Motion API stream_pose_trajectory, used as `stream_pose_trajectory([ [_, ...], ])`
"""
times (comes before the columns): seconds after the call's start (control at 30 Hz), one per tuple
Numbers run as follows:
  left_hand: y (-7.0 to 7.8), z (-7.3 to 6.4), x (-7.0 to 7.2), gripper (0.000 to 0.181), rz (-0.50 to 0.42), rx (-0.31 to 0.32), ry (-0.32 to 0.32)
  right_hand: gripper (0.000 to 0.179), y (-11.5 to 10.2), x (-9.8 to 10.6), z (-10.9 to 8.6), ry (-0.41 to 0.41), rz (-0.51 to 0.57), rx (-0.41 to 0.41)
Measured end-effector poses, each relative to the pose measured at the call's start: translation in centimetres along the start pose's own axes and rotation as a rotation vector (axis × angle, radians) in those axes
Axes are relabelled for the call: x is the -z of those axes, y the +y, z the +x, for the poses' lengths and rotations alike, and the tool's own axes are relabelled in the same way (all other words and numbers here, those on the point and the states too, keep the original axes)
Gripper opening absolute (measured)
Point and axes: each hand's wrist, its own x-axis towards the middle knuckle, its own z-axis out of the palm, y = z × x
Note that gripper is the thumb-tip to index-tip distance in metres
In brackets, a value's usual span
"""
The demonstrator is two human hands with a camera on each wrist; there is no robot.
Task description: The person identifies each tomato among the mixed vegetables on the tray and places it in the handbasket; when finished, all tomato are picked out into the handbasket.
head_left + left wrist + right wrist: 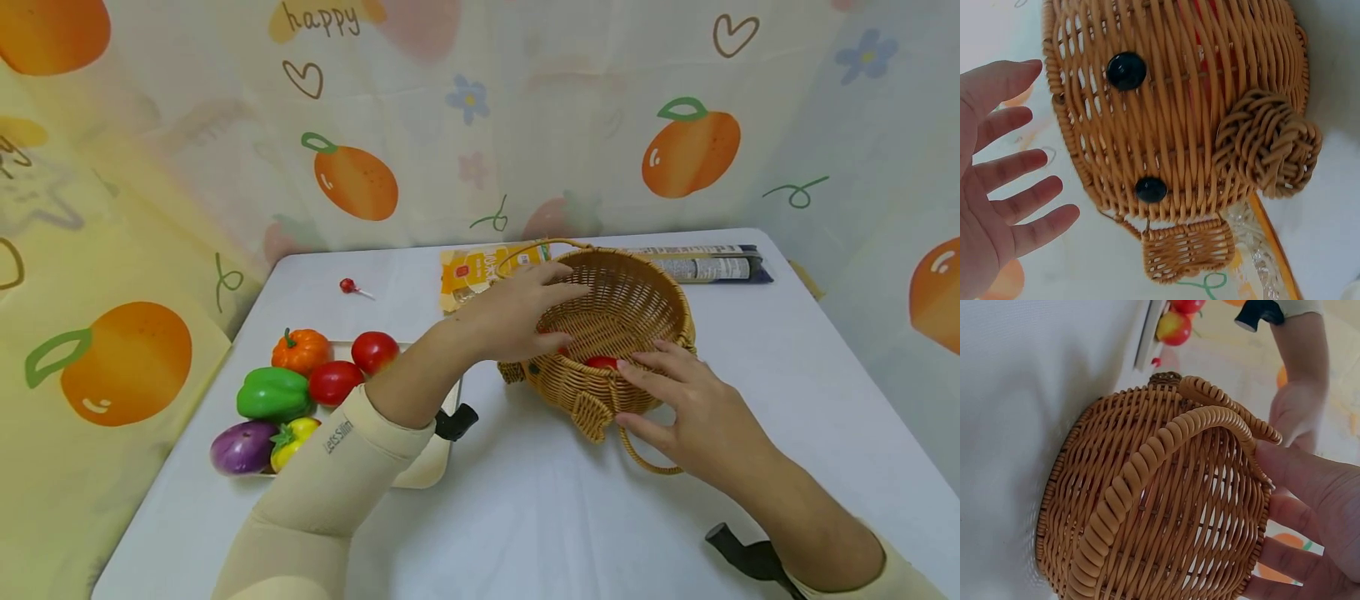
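A brown wicker basket [577, 387] with button eyes and woven feet stands at the middle right. Inside it lies a red round item [602, 362], partly hidden by the near rim; red also shows through the weave in the left wrist view. My left hand [517, 310] hovers over the basket's left side, fingers spread and nothing in them; the left wrist view has this hand [1010, 169] apart from the rim. At the right rim is my right hand [693, 404], fingers extended over the edge and thumb outside, close by the basket's looped handle [1141, 469].
A pale tray [431, 467] at left bears tomatoes [335, 383], an orange pumpkin [300, 351], a green pepper [274, 394], an eggplant [243, 447] and a yellow pepper [294, 440]. Behind are a lollipop [348, 286], a yellow packet [465, 271] and a dark long package [712, 268].
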Motion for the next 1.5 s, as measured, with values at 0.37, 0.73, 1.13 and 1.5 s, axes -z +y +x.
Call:
stream_pose_trajectory([
  [0.37, -2.3, -2.7, 0.5, 0.065, -0.054, 0.131, 0.018, 0.062, 0.0, 0.0, 0.0, -0.011, 0.003, -0.01],
  [0.73, -7.3, -6.5, 0.5, 0.061, -0.063, 0.247, 0.037, 0.063, 0.1, -0.2, -0.1, 0.01, 0.013, 0.018],
  [1.13, -11.8, -9.5, -1.1, 0.057, -0.058, 0.424, -0.092, 0.064, 0.2, -0.3, -0.1, 0.015, 0.017, 0.019],
  [1.5, -14.4, -11.5, -2.4, 0.06, -0.093, 0.577, -0.188, 0.063, 0.2, -0.3, -0.1, 0.015, 0.015, 0.018],
])
